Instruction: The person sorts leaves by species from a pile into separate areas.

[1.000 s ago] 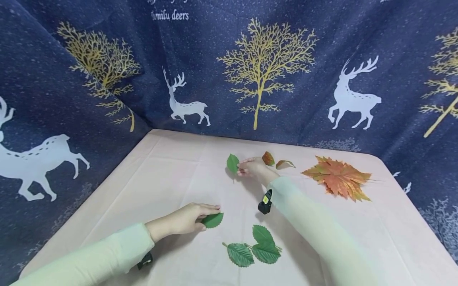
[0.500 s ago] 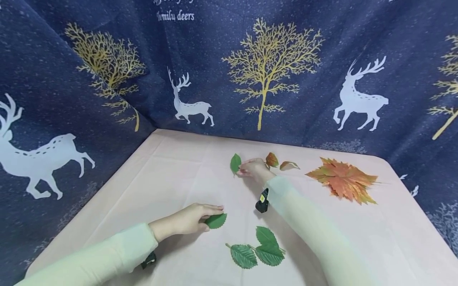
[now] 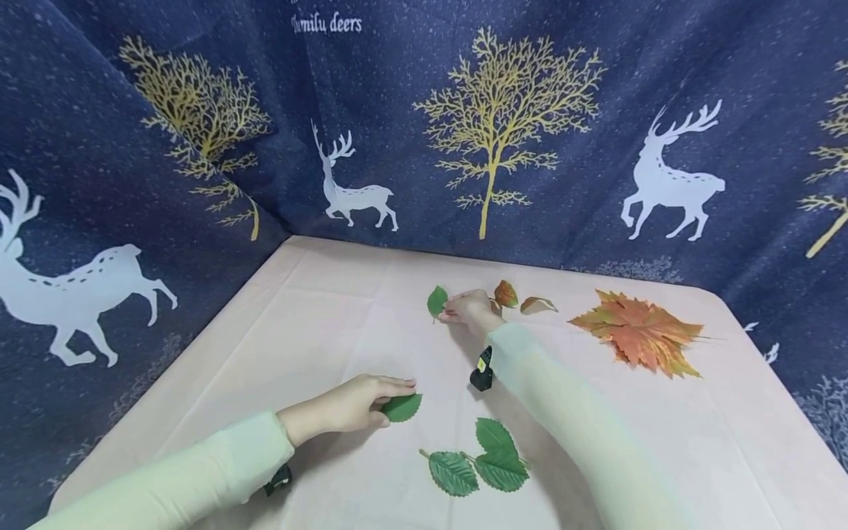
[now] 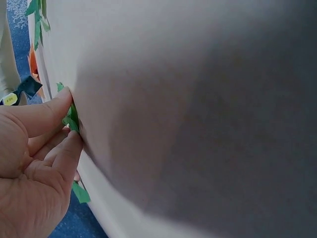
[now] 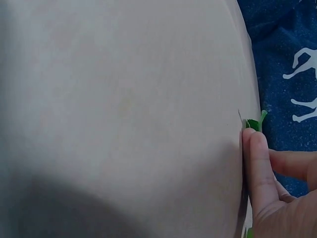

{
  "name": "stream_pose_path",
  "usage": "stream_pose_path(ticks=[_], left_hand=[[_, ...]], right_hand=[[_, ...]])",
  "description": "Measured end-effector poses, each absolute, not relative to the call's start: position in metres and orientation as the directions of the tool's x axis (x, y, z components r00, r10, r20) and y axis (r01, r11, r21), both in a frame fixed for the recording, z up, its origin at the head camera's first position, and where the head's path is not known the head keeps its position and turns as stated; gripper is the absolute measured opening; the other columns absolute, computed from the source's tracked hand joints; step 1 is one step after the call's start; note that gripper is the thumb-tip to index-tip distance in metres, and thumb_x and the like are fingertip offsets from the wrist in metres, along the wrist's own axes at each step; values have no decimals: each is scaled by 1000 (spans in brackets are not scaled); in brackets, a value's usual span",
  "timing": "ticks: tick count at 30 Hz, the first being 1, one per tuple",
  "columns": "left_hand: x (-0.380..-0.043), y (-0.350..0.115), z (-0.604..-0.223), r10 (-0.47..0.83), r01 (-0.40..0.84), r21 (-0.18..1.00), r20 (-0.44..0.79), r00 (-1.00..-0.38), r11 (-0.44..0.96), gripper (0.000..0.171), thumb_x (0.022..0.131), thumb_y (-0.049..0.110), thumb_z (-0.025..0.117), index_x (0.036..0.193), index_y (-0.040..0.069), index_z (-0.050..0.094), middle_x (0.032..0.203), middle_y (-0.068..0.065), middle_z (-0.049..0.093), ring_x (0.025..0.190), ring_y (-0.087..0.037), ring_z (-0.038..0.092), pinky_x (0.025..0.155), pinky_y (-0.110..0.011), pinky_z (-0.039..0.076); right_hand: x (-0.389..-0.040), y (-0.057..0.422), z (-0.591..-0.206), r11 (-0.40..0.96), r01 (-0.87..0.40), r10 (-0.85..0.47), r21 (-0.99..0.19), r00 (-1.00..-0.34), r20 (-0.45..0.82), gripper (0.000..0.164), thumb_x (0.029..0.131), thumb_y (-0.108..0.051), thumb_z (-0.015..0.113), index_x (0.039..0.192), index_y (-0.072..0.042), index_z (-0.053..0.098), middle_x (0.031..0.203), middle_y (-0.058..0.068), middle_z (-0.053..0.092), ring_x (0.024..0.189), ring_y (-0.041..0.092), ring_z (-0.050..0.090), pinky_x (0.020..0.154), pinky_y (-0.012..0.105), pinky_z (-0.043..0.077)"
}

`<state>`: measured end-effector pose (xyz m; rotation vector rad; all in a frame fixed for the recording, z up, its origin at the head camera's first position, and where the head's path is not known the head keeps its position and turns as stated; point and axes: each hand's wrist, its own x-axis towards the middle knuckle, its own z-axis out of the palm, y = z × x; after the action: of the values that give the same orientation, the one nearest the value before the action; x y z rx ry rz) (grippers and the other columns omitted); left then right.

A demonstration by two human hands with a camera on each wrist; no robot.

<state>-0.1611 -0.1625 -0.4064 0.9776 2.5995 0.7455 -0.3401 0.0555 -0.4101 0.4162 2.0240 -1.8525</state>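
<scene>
In the head view, my left hand (image 3: 351, 403) lies low on the table and holds a serrated green leaf (image 3: 405, 408) between thumb and fingers. The left wrist view has the thumb and a fingertip at opposite edges of that leaf (image 4: 73, 117). Farther back, my right hand (image 3: 469, 308) pinches a second green leaf (image 3: 436, 301) by its right edge, close over the table. Much of this leaf (image 5: 252, 124) is hidden behind the fingers in the right wrist view. Nearer the front lie several green leaves (image 3: 500, 470), some overlapping.
Behind the right hand are an orange-green leaf (image 3: 506, 294) and a curled brownish leaf (image 3: 539, 305). A pile of orange maple leaves (image 3: 639, 329) sits at the right of the pale cloth-covered table (image 3: 318, 316). A blue curtain (image 3: 397, 88) with deer and trees hangs behind.
The leaf in my right hand has tipped and looks shorter from above, and the right wrist has shifted slightly left. My left hand keeps its place on its leaf. The head view has shifted slightly.
</scene>
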Motion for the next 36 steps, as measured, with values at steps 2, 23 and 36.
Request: stream_pose_path(ticks=[2, 23, 36], left_hand=[[-161, -162, -405, 676, 543, 549, -56, -735, 635, 58, 82, -1, 71, 137, 2, 53, 146, -12, 49, 131, -34, 49, 108, -43, 47], [-162, -161, -407, 675, 540, 563, -44, -736, 625, 57, 82, -3, 71, 136, 0, 54, 145, -13, 50, 131, -34, 49, 103, -34, 52], [-162, -161, -409, 672, 538, 559, -46, -739, 631, 57, 81, -3, 71, 135, 0, 54, 145, -14, 49, 131, -35, 49, 104, -36, 51]], right_hand=[[-339, 56, -409, 103, 449, -29, -887, -890, -454, 24, 89, -1, 65, 113, 3, 64, 98, 19, 73, 65, 14, 72, 73, 26, 63], [-332, 66, -398, 138, 414, -31, -900, -906, -422, 33, 87, 6, 63, 119, 13, 58, 117, 27, 64, 89, 27, 73, 79, 28, 63], [-328, 81, -396, 145, 364, -117, -920, -917, -382, 32, 91, 7, 58, 122, 16, 57, 122, 32, 60, 110, 36, 65, 90, 36, 60]])
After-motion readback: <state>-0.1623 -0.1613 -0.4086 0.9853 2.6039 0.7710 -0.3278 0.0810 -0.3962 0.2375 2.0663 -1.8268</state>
